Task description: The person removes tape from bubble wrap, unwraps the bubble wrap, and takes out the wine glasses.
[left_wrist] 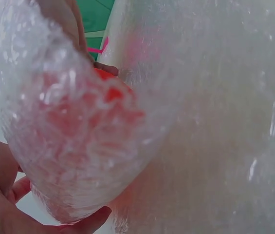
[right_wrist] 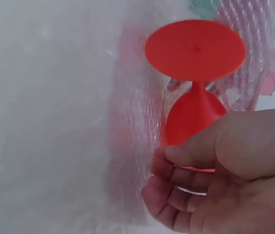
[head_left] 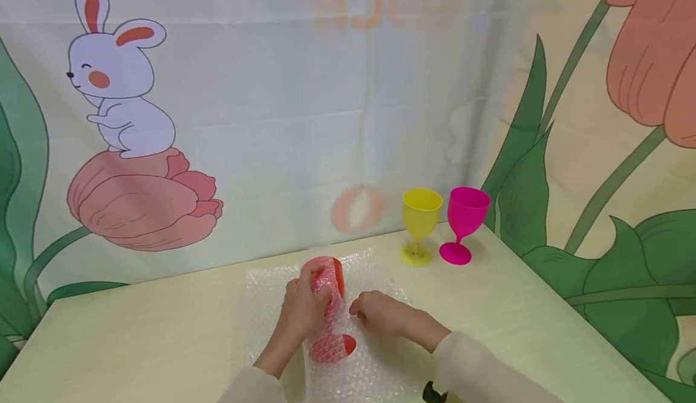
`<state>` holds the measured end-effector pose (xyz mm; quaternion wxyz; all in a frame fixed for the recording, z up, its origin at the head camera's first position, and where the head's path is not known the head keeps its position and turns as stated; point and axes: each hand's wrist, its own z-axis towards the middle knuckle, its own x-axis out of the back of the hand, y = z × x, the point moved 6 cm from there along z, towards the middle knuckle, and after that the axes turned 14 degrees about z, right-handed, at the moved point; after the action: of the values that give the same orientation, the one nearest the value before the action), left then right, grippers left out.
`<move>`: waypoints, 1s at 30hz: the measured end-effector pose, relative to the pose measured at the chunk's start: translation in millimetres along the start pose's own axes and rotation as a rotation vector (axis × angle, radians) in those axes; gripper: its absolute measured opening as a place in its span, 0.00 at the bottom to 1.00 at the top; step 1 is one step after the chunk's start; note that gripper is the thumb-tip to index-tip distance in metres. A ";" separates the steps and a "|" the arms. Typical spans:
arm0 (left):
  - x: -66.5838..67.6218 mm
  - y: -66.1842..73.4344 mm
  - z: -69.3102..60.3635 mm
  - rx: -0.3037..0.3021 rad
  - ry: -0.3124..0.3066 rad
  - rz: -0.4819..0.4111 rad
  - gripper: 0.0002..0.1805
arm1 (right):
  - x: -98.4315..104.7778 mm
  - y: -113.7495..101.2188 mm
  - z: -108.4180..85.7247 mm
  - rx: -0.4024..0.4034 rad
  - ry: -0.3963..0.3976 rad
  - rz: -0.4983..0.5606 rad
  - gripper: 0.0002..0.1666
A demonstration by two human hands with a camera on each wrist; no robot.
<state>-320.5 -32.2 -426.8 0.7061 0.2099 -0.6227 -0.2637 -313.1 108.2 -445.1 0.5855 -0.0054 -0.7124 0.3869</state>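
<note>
A red plastic goblet (head_left: 350,344) lies on its side on a sheet of bubble wrap (head_left: 380,361), part of the sheet folded over it. My left hand (head_left: 306,306) grips the goblet's cup through the wrap, its fingers around the wrapped end in the left wrist view. Just right of the goblet is my right hand (head_left: 380,313), fingers curled. In the right wrist view its thumb and forefinger pinch at the edge of the wrap, beside the goblet's bare base (right_wrist: 195,48). The exact spot between those fingertips is hidden.
A yellow goblet (head_left: 422,216) and a magenta goblet (head_left: 467,212) stand upright at the table's back right. The pale table (head_left: 136,342) meets a printed curtain (head_left: 272,119) behind and on the right. A small black object (head_left: 434,393) shows by the right sleeve.
</note>
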 end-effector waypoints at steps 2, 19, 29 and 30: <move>0.4 -1.1 0.4 -0.006 0.003 -0.003 0.27 | 1.9 3.7 5.5 -0.064 -0.006 0.045 0.08; 4.7 -10.9 1.0 0.011 -0.008 -0.005 0.32 | 3.9 17.3 11.0 -0.397 0.028 0.462 0.20; 16.7 -16.4 4.3 0.052 0.023 0.075 0.31 | 2.5 16.3 9.9 -0.464 0.029 0.480 0.29; 17.7 -17.1 4.3 0.051 0.022 0.064 0.31 | 2.3 16.3 9.9 -0.468 0.034 0.480 0.29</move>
<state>-325.1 -56.5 -423.3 0.7155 0.2109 -0.6277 -0.2226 -329.4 115.3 -452.4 0.4724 -0.3137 -0.7504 0.3396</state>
